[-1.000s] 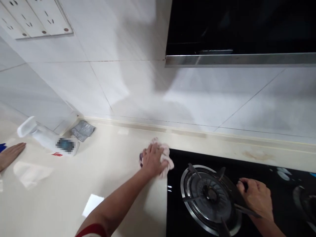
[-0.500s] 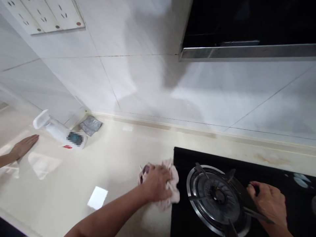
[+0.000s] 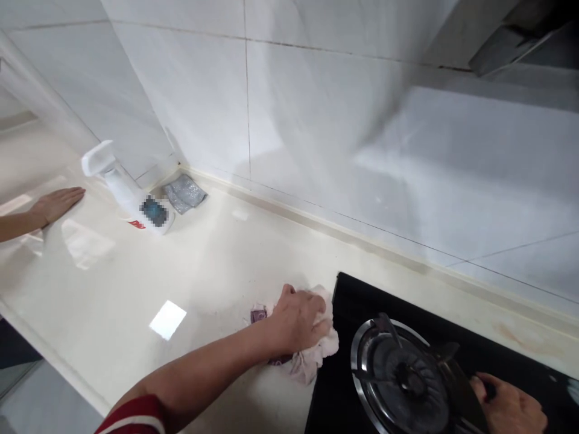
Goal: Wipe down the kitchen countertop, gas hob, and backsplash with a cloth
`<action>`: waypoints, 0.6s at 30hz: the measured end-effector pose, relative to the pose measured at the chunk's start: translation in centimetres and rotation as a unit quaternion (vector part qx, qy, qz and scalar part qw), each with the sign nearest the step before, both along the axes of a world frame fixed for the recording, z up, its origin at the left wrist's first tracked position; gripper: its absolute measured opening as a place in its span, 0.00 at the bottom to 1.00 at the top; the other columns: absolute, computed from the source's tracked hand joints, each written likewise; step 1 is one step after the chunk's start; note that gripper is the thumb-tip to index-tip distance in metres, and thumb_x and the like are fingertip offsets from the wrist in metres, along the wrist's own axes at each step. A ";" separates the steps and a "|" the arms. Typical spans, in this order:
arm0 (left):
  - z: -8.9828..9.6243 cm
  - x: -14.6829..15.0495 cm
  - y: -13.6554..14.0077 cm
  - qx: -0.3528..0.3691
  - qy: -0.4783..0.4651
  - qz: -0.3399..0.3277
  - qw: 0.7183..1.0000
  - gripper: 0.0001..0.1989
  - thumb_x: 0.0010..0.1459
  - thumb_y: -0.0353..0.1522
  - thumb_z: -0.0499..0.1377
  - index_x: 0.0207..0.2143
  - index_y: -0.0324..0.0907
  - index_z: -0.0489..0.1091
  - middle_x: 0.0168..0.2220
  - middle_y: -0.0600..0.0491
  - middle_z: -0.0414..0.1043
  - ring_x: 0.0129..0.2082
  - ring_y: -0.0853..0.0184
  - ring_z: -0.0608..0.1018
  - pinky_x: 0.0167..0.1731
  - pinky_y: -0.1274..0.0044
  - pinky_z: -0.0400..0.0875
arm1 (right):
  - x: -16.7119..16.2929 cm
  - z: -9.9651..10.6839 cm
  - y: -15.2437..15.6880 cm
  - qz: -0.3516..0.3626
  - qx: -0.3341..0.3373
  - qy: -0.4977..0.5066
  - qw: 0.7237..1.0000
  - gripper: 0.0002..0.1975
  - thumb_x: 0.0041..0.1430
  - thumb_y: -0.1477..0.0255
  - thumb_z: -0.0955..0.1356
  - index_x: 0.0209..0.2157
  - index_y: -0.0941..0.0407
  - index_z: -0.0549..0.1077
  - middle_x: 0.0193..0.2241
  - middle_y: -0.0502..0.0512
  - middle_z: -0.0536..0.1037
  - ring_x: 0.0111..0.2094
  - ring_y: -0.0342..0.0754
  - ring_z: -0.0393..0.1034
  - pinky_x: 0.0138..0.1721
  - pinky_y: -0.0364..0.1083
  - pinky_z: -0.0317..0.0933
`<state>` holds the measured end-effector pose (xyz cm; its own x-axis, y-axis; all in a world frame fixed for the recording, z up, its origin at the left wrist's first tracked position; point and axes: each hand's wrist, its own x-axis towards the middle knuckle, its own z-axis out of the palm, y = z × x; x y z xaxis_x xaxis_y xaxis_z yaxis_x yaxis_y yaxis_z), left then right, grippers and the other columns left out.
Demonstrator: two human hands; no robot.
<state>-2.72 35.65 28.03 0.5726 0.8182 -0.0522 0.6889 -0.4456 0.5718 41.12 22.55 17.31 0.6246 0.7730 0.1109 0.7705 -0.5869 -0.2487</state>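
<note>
My left hand (image 3: pixel 298 319) presses a crumpled pinkish-white cloth (image 3: pixel 319 357) flat on the cream countertop (image 3: pixel 203 271), right against the left edge of the black glass hob (image 3: pixel 362 295). My forearm, with a red sleeve hem, comes in from the bottom left. At the bottom right corner, my right hand (image 3: pixel 515 411) has its fingers curled around a prong of the metal burner grate (image 3: pixel 398 377); the hand is partly cut off by the frame.
A white spray bottle (image 3: pixel 129 193) lies on its side near the wall corner, with a grey foil sachet (image 3: pixel 185 193) beside it. Another person's hand (image 3: pixel 56 204) rests flat on the counter at far left. White wall tiles stand behind; a range hood (image 3: pixel 520 42) hangs top right.
My left hand has dragged the cloth along the hob's left edge toward the counter's front. My right hand has stayed on the grate. The view has swung left and down.
</note>
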 end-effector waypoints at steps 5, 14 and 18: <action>-3.5 2.6 2.3 0.025 0.108 0.056 0.992 0.15 0.63 0.40 0.54 0.42 0.40 0.73 0.41 0.46 0.78 0.41 0.56 0.78 0.50 0.61 0.63 | 0.7 -0.6 -0.2 0.009 0.006 -0.005 1.000 0.18 0.53 0.53 0.60 0.34 0.51 0.71 0.37 0.67 0.69 0.47 0.73 0.65 0.43 0.66 0.63; -3.6 5.3 8.2 0.082 0.083 0.045 0.992 0.14 0.67 0.31 0.47 0.47 0.44 0.71 0.47 0.48 0.75 0.47 0.59 0.74 0.49 0.63 0.61 | -1.4 1.4 0.5 -0.033 -0.081 -0.001 0.996 0.25 0.58 0.52 0.53 0.40 0.53 0.71 0.46 0.71 0.69 0.57 0.72 0.62 0.56 0.64 0.63; -4.8 7.9 10.8 0.076 0.081 0.040 0.993 0.15 0.67 0.29 0.47 0.47 0.44 0.72 0.48 0.47 0.74 0.50 0.57 0.71 0.47 0.63 0.62 | -1.6 1.6 0.7 -0.055 -0.094 0.013 0.994 0.25 0.59 0.52 0.53 0.42 0.52 0.71 0.47 0.70 0.69 0.57 0.71 0.62 0.53 0.64 0.66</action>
